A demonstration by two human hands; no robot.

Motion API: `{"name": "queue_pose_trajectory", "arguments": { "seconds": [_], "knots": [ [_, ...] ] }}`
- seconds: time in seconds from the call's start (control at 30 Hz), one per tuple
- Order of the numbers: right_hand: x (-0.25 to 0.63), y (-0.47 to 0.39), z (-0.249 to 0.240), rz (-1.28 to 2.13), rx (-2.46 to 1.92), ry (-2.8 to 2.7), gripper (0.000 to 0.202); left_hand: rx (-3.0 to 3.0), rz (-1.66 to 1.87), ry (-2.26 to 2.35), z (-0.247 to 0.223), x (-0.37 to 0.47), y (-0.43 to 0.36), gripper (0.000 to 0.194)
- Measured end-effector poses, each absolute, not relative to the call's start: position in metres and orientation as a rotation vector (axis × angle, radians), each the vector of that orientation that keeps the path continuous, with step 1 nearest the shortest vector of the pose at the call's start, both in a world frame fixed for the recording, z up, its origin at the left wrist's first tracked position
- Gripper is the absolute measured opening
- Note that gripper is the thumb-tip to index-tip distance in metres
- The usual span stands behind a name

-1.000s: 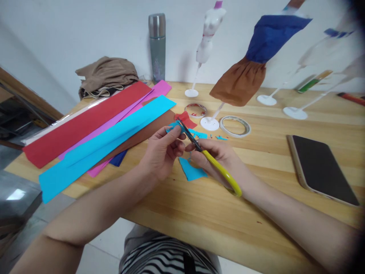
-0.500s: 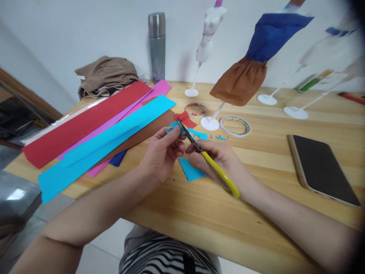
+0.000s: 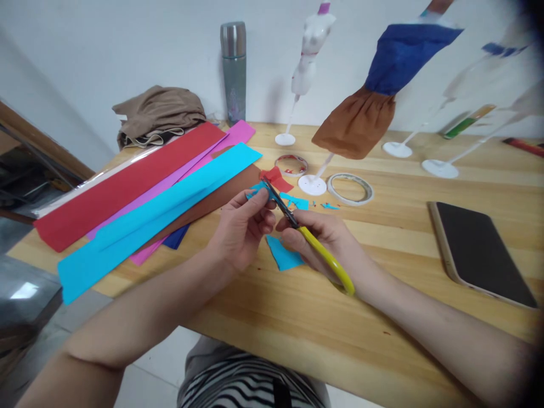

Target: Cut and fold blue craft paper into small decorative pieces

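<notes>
Between thumb and fingers, my left hand (image 3: pixel 244 226) pinches a small piece of blue crepe paper (image 3: pixel 257 189). My right hand (image 3: pixel 327 238) is closed on yellow-handled scissors (image 3: pixel 325 255), whose dark blades meet the edge of that paper. The blades look nearly closed together. Below the hands lies a larger blue paper piece (image 3: pixel 284 255), partly covered by my right hand. Just beyond the blades are a red paper scrap (image 3: pixel 278 180) and blue scraps (image 3: pixel 297 201) on the wooden table (image 3: pixel 255 328).
Folded paper strips, red (image 3: pixel 131 184) and blue (image 3: pixel 161 212) among them, lie left. Two tape rolls, one a white ring (image 3: pixel 369 195), sit behind the hands. A dressed mannequin (image 3: pixel 357 124), a bare mannequin (image 3: pixel 304 68) and a thermos (image 3: pixel 233 79) stand behind. A phone (image 3: pixel 484 249) lies right.
Hardly anything differs. My right hand and the scissor handles have shifted very slightly to the left; the blades and the pinched paper keep their place.
</notes>
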State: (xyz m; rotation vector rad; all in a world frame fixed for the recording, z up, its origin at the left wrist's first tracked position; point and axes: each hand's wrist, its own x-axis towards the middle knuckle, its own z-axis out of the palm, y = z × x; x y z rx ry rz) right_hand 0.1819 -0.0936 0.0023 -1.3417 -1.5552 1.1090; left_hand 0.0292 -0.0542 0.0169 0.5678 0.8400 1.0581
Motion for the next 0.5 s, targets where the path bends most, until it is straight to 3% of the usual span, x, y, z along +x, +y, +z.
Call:
{"name": "queue_pose_trajectory", "arguments": {
  "seconds": [0.3, 0.5],
  "knots": [
    [0.1819, -0.0959, 0.0039, 1.161, -1.359, -1.517, 0.053, 0.587, 1.056, 0.798, 0.0147, 0.0276, -0.0532, 0.040],
    [0.1826, -0.0954, 0.0050, 1.145, -1.367, -1.527, 0.043, 0.622, 1.046, 0.839, 0.0147, 0.0262, -0.0504, 0.037]
  ]
}}
